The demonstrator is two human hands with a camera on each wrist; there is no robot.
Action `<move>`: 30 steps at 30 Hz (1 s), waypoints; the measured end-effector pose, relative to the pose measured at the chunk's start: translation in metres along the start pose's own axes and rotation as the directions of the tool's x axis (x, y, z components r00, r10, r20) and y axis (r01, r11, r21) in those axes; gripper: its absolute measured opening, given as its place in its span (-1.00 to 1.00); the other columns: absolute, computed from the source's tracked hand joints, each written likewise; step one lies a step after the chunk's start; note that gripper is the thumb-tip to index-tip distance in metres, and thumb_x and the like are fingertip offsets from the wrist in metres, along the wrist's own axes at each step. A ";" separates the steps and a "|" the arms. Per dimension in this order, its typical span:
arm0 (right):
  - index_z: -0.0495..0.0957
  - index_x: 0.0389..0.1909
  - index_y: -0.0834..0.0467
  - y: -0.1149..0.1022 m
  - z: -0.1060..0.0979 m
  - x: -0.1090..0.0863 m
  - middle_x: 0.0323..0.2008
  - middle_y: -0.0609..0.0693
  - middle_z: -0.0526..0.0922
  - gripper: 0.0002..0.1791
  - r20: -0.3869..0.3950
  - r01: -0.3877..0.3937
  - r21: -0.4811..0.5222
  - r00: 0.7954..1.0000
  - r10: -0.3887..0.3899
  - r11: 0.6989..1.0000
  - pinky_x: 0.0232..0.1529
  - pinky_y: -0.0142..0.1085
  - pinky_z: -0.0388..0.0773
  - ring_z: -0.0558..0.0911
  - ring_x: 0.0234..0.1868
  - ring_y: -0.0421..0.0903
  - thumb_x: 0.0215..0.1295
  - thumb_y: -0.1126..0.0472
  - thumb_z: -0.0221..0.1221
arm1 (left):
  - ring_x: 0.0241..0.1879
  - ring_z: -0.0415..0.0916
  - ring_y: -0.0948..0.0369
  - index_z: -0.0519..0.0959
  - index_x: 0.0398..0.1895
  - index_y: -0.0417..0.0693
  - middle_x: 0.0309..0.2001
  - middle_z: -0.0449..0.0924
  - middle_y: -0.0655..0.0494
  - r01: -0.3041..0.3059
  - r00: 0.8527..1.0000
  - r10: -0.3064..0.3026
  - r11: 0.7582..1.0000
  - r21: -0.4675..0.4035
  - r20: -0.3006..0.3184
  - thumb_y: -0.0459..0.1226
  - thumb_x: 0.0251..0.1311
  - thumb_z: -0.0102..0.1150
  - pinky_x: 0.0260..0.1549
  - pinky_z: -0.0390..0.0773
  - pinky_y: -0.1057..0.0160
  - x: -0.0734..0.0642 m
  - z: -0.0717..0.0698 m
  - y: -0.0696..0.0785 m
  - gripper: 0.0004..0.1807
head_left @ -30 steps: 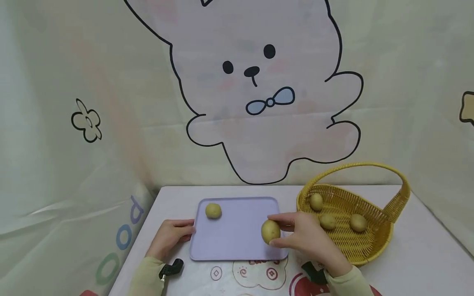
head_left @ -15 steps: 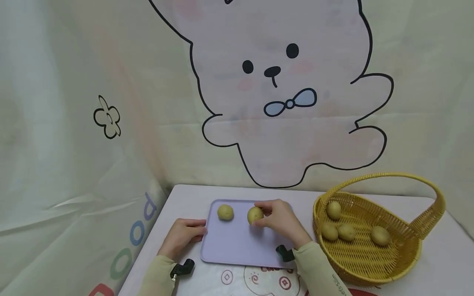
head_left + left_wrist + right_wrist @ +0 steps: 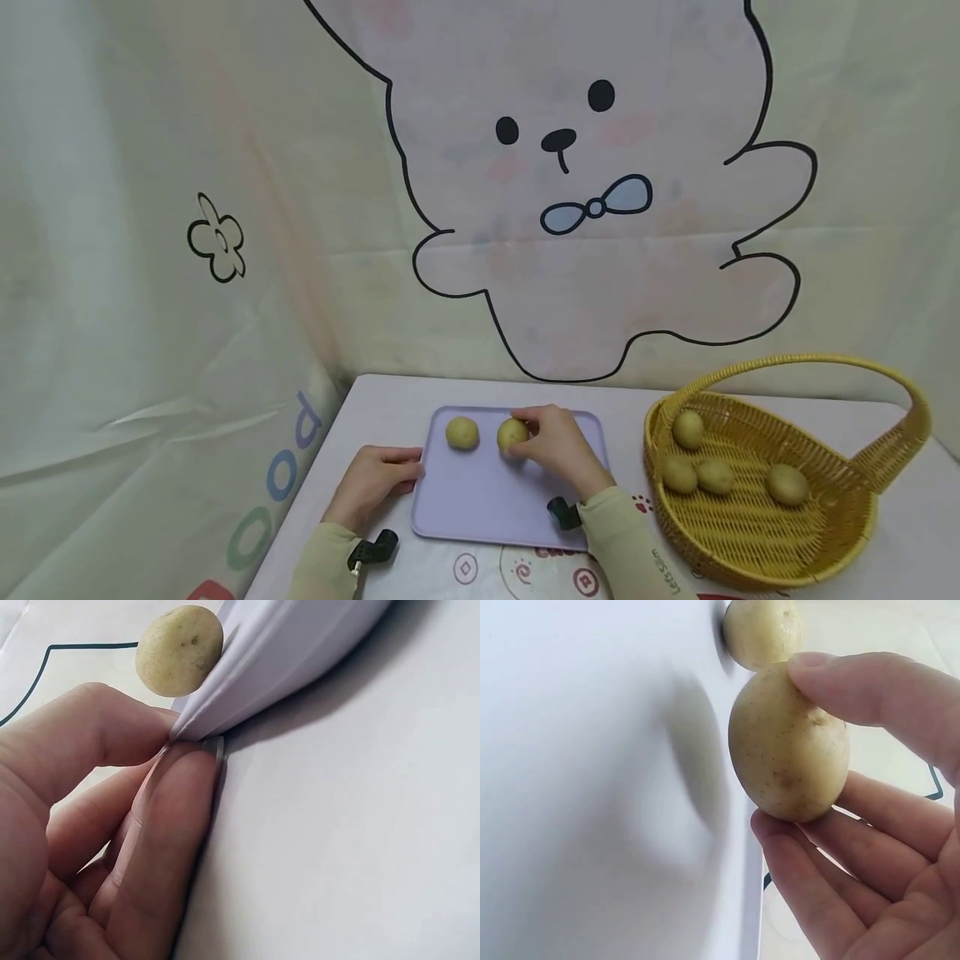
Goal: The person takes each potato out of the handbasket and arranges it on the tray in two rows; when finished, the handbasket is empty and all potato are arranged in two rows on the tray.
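Setting: white table (image 3: 390,400) before a rabbit-print curtain.
Left hand (image 3: 375,487): fingers pinch the tray's (image 3: 480,500) near-left edge.
Right hand (image 3: 558,446): grips a potato (image 3: 512,434), carried over from the tray's right edge, now just beside the second potato (image 3: 462,432).
Basket (image 3: 825,533): holds four potatoes.

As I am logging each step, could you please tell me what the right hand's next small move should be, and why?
Probably lower and release: the right hand pinches the small yellow potato above the lilac plastic tray, whose edge the left hand holds.
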State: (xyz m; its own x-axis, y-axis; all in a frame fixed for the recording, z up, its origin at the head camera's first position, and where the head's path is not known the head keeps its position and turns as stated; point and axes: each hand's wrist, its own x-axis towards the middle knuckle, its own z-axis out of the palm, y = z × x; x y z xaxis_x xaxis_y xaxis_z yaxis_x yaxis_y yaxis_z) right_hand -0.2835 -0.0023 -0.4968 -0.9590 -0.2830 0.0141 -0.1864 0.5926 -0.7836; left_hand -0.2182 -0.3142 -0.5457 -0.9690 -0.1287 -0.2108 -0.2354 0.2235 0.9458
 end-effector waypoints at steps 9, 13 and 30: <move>0.75 0.21 0.21 0.001 -0.001 0.004 0.03 0.10 0.82 -0.32 -0.013 -0.010 -0.029 1.000 0.010 1.000 0.13 -0.04 0.69 0.71 0.02 -0.01 -0.02 0.23 0.67 | -0.17 0.77 0.22 0.78 0.11 -0.31 0.11 0.79 -0.23 -0.004 1.000 0.005 1.000 -0.002 0.014 -0.37 0.14 0.56 -0.21 0.83 0.27 0.000 0.001 -0.001 -0.56; 0.75 0.20 0.23 0.003 0.005 0.007 -0.01 0.08 0.84 -0.32 0.002 0.013 -0.051 1.000 -0.012 0.999 0.06 -0.12 0.68 0.69 -0.06 -0.07 -0.04 0.25 0.67 | -0.19 0.76 0.22 0.78 0.11 -0.30 0.09 0.80 -0.23 -0.003 1.000 0.003 1.000 0.001 0.009 -0.36 0.14 0.56 -0.21 0.83 0.28 -0.002 0.001 0.000 -0.57; 0.71 0.26 0.24 -0.002 0.009 0.004 0.10 0.13 0.81 -0.26 0.005 0.018 -0.074 1.000 -0.018 0.997 0.13 -0.07 0.67 0.69 0.00 -0.05 -0.06 0.29 0.67 | -0.18 0.76 0.22 0.78 0.11 -0.32 0.07 0.81 -0.23 0.000 1.000 0.000 1.000 -0.027 0.012 -0.37 0.15 0.54 -0.21 0.82 0.29 -0.002 -0.001 0.001 -0.57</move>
State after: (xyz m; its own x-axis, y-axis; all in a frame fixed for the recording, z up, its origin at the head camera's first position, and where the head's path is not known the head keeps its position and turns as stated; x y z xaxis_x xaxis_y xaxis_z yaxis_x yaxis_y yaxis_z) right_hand -0.2851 -0.0118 -0.5010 -0.9543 -0.2977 0.0249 -0.2193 0.6415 -0.7351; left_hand -0.2168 -0.3144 -0.5442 -0.9698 -0.1167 -0.2140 -0.2338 0.1974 0.9520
